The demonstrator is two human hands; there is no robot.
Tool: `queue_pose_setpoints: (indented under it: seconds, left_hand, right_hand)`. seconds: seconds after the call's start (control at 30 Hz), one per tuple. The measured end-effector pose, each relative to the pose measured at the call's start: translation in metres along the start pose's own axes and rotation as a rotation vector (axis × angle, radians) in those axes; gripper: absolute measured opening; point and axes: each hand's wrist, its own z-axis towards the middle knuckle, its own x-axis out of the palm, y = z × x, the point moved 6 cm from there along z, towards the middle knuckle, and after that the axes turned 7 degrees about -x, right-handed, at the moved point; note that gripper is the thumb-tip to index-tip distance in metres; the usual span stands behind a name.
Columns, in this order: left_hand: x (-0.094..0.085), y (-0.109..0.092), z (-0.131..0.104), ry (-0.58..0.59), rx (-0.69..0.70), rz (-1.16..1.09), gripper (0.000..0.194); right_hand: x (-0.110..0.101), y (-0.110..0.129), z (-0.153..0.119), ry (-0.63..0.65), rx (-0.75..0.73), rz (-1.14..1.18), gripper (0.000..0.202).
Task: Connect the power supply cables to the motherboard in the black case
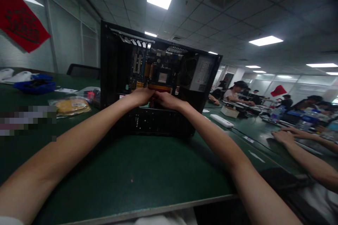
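An open black computer case [113,74] stands upright on the green table [148,168], its inside facing me. Within it are a motherboard [162,64] with a square chip and a grey power supply [202,72] at the upper right. My left hand [144,95] and my right hand [169,99] reach into the case and meet at the board's lower edge, beside the orange-brown slots [161,88]. Both hands look closed, fingers bent inward; what they grip is hidden. Thin reddish cables [151,103] hang just below, between the hands.
On the left lie a plastic bag with something yellow [72,106] and a blue item [35,85]. To the right are a white power strip [221,121], a small box [229,111] and a cable. A co-worker's hands [286,137] rest on the table at the right.
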Motion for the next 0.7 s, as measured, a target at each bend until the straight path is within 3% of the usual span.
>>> queue_pose_setpoints:
  seconds: [0.07,0.33,0.43,0.53,0.7]
  left_hand:
    - [0.001,0.0,0.001,-0.001,0.026,0.022,0.041]
    - [-0.008,-0.005,-0.001,-0.025,0.078,0.054,0.034]
    - [-0.014,-0.003,-0.001,-0.08,0.076,0.071,0.032]
    - [-0.012,0.0,0.0,-0.054,0.066,0.105,0.028]
    - [-0.009,-0.005,-0.004,-0.034,0.084,0.171,0.029]
  right_hand:
    - [-0.005,0.001,-0.002,-0.069,-0.022,0.026,0.029]
    - [-0.014,-0.011,-0.004,-0.253,0.123,0.027,0.032]
    - [-0.013,-0.004,-0.001,-0.229,0.099,0.015,0.024]
    - [-0.008,0.004,0.003,-0.134,0.028,-0.016,0.015]
    - [-0.004,0.007,0.003,-0.062,-0.008,-0.072,0.018]
